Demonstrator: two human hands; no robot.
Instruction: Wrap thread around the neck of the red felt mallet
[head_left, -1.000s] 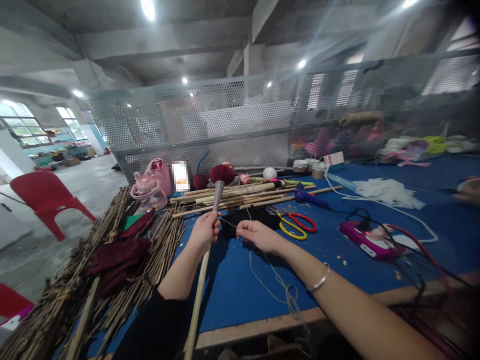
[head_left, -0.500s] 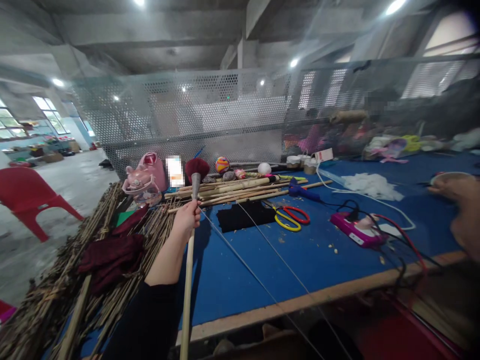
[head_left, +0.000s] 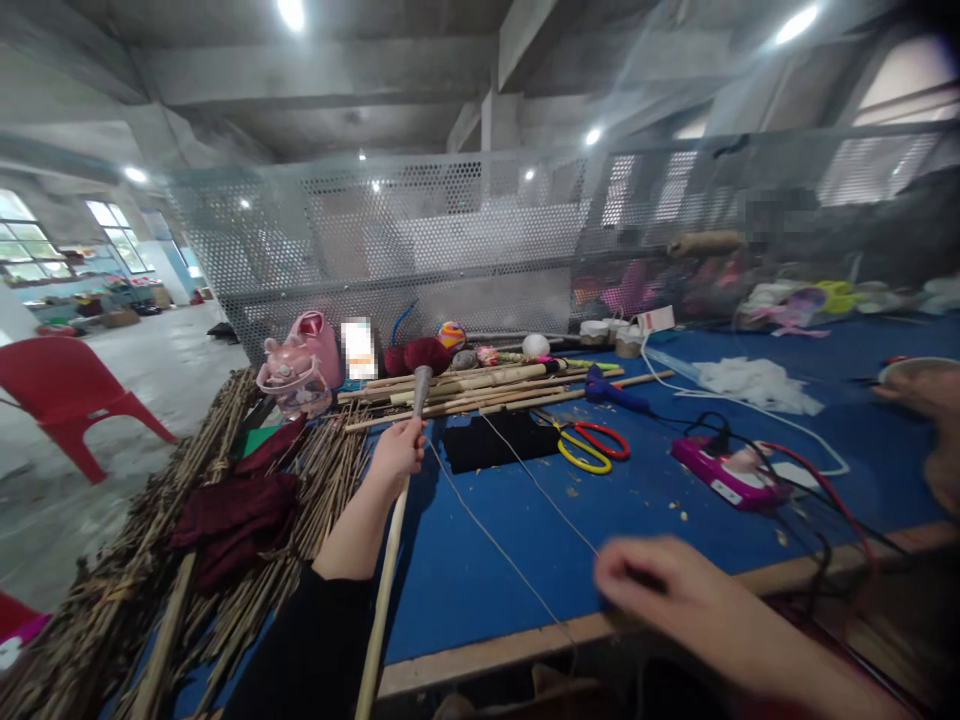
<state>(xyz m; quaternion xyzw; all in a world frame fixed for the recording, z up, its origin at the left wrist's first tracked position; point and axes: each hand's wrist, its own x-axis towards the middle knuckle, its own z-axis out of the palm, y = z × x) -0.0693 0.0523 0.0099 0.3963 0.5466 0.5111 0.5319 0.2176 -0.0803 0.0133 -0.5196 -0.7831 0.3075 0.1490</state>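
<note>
My left hand (head_left: 399, 455) is closed around a pale wooden stick (head_left: 384, 600), just below its grey thread-wrapped neck (head_left: 422, 390). A dark red bundled head (head_left: 426, 356) tops the stick, which leans away from me. From beside this hand a thin grey thread (head_left: 495, 545) runs loosely down over the table's front edge. Low on the right, my right hand (head_left: 667, 585) is blurred, with fingers curled in towards the thumb. A second stretch of thread (head_left: 540, 482) reaches its fingertips; whether they grip it is unclear. Beyond lie a black cloth (head_left: 487, 445) and scissors (head_left: 589, 450).
Wooden sticks (head_left: 480, 385) lie along the back, near a blue glue gun (head_left: 611, 390). A purple power strip (head_left: 727, 475) with cables sits right. Bundled twigs (head_left: 337, 450) and maroon cloth (head_left: 232, 520) cover the left. Another person's hand (head_left: 930, 390) is at far right.
My right hand has come into view from the lower right. The thread, taut before, now hangs slacker. My left hand, still round the stick, appears slightly further right as the view shifts.
</note>
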